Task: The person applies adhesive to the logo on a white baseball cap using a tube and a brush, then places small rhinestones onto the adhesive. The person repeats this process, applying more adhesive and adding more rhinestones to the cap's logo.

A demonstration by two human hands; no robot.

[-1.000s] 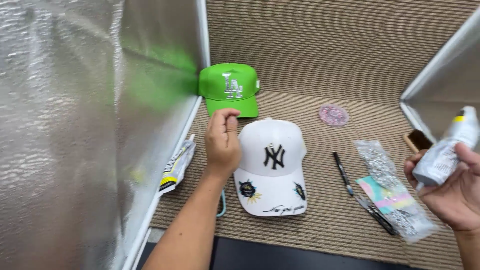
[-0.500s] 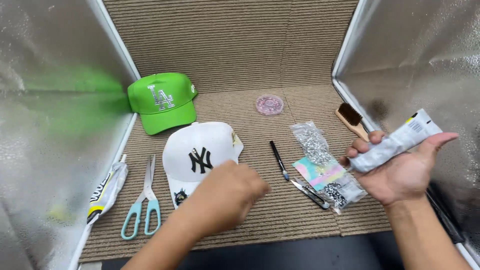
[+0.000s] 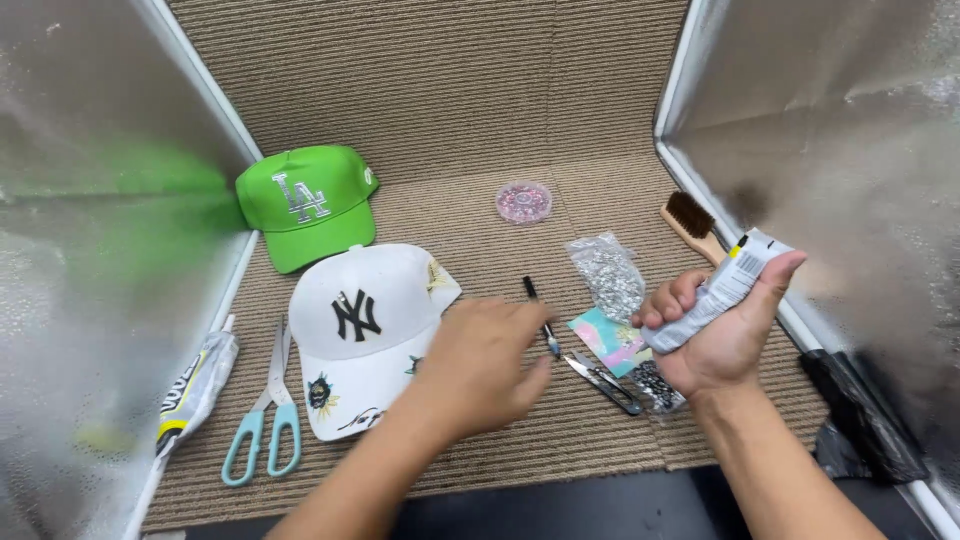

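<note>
Silver squeeze tube gripped in right hand; left hand, fingers loose, nears black pen.

This looks like a small craft corner, set up for decorating caps. A ribbed tan mat covers the work surface and runs up the back, boxed in by silvery foil panels on both sides. Craft supplies lie spread on it: a green cap, a white cap, scissors, a dish of pink beads, a bag of studs and a brush.
</note>
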